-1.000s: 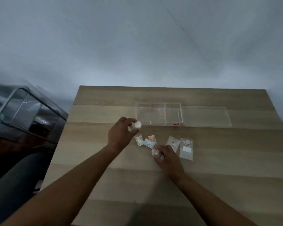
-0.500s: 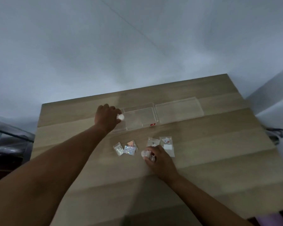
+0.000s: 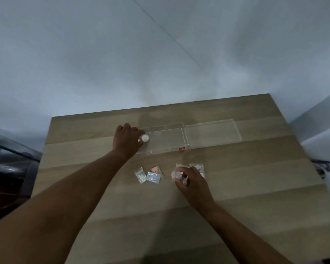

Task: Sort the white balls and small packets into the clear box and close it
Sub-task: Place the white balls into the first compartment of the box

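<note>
Two hands, one ball each, at the open box

Left hand (image 3: 126, 140) grips a ball (image 3: 144, 138) over the box's (image 3: 176, 137) left end, nearer than a second ago. Three packets (image 3: 148, 175) lie at its 6 o'clock; right hand (image 3: 191, 182) pinches another ball (image 3: 174, 174), covering two more packets (image 3: 196, 166). The lid (image 3: 213, 132) lies open at 3 o'clock.

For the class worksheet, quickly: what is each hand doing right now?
Left hand: closed on a white ball at the box.
Right hand: closed on another ball.
</note>
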Available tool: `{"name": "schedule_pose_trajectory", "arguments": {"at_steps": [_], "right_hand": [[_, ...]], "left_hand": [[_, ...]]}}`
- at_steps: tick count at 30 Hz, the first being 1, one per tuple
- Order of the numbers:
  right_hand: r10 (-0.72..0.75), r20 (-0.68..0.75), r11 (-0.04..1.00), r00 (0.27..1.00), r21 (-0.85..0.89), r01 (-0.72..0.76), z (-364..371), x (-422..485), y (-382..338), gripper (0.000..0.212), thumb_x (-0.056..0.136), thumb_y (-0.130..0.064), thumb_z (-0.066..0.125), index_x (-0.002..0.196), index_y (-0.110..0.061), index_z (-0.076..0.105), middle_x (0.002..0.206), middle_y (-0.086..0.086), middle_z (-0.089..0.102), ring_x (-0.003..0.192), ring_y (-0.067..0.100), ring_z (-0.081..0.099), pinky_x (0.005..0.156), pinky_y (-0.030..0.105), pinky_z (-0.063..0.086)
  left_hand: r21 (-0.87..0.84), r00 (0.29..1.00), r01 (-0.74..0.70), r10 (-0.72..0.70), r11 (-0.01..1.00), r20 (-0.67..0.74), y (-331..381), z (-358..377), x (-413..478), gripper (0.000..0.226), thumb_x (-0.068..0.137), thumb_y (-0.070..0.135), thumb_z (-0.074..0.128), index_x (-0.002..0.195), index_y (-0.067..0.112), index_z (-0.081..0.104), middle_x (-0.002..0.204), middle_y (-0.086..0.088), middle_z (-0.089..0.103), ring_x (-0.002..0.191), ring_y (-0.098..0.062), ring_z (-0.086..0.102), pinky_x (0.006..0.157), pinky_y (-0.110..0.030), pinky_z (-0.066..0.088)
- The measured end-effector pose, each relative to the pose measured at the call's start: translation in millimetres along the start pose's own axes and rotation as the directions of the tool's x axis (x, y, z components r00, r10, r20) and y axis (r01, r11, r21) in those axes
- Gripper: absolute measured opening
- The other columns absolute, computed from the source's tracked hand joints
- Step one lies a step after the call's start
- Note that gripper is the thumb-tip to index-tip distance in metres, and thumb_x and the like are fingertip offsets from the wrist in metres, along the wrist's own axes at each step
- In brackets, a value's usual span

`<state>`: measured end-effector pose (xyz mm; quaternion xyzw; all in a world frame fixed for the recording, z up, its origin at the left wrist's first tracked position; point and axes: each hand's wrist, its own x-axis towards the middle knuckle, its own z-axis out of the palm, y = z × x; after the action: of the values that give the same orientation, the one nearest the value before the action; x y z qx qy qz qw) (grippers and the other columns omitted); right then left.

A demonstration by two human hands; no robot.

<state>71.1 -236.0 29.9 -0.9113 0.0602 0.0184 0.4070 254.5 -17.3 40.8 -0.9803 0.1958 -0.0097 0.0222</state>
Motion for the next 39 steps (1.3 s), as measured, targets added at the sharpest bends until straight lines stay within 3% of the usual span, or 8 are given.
{"name": "schedule_pose_trajectory", "arguments": {"at_steps": [3,7,11,16,27,30,34,39], "right_hand": [[-0.015,-0.003,1.0,1.0,0.022,0.015,-5,11,-10,0.035,0.081,-0.02,0.071,0.116,-0.016,0.065,0.105,0.006,0.063,0.088,0.016,0.063,0.08,0.033,0.054],[-0.125,0.004,0.992,0.992,0.015,0.125,-14,43,-33,0.03,0.083,-0.021,0.071,0.111,-0.014,0.065,0.101,0.008,0.064,0.083,0.01,0.056,0.078,0.029,0.049],[-0.238,0.082,0.969,0.968,-0.049,0.243,-13,86,-63,0.032,0.083,-0.02,0.07,0.114,-0.014,0.064,0.099,0.011,0.062,0.078,0.012,0.056,0.074,0.03,0.05],[-0.298,0.231,0.934,0.926,-0.131,0.333,6,135,-93,0.034,0.083,-0.027,0.066,0.116,-0.02,0.063,0.105,0.011,0.063,0.091,0.024,0.064,0.078,0.03,0.05],[-0.277,0.6,0.593,0.751,-0.509,0.624,52,178,-104,0.036,0.086,-0.043,0.06,0.12,-0.033,0.058,0.119,0.005,0.059,0.09,0.031,0.065,0.073,0.034,0.048],[-0.289,0.611,0.554,0.737,-0.522,0.649,58,181,-99,0.035,0.085,-0.045,0.06,0.119,-0.037,0.059,0.118,0.004,0.062,0.094,0.03,0.065,0.072,0.032,0.045],[-0.365,0.576,0.505,0.731,-0.537,0.675,64,179,-93,0.033,0.083,-0.042,0.063,0.116,-0.039,0.062,0.113,0.003,0.069,0.096,0.03,0.066,0.076,0.034,0.048],[-0.374,0.572,0.492,0.73,-0.545,0.679,65,179,-93,0.032,0.082,-0.041,0.066,0.114,-0.037,0.065,0.11,0.002,0.073,0.097,0.027,0.067,0.085,0.035,0.049]], "left_hand": [[-0.267,0.974,0.163,-0.199,0.95,-0.111,-1,-3,-15,0.03,0.081,0.026,0.067,0.111,0.026,0.069,0.112,-0.004,0.069,0.105,-0.03,0.059,0.084,-0.039,0.046],[-0.705,0.784,0.507,-0.605,0.496,0.138,2,-1,-35,0.032,0.081,0.024,0.067,0.113,0.024,0.067,0.106,-0.004,0.071,0.1,-0.024,0.066,0.082,-0.032,0.048],[-0.786,0.711,0.579,-0.607,0.218,0.356,6,9,-51,0.033,0.079,0.021,0.068,0.111,0.014,0.073,0.097,-0.009,0.077,0.077,-0.017,0.072,0.076,-0.024,0.054],[-0.831,0.67,0.551,-0.552,-0.08,0.497,0,17,-58,0.031,0.077,0.005,0.068,0.108,0.004,0.072,0.078,-0.018,0.071,0.071,-0.03,0.068,0.066,-0.036,0.057],[-0.806,0.618,0.547,-0.54,-0.226,0.571,1,18,-67,0.022,0.078,0.0,0.068,0.099,0.001,0.074,0.066,-0.013,0.067,0.055,-0.018,0.06,0.055,-0.024,0.048],[-0.803,0.615,0.562,-0.549,-0.199,0.567,1,15,-67,0.016,0.079,0.002,0.069,0.094,0.003,0.074,0.067,-0.012,0.068,0.051,-0.014,0.062,0.046,-0.019,0.049],[-0.804,0.617,0.574,-0.562,-0.158,0.551,2,12,-65,0.016,0.08,0.004,0.068,0.094,0.004,0.075,0.072,-0.016,0.071,0.059,-0.022,0.066,0.067,-0.03,0.057],[-0.793,0.613,0.593,-0.561,-0.139,0.556,2,9,-65,0.015,0.08,0.004,0.068,0.093,0.005,0.075,0.067,-0.012,0.07,0.053,-0.016,0.064,0.058,-0.025,0.055]]}}
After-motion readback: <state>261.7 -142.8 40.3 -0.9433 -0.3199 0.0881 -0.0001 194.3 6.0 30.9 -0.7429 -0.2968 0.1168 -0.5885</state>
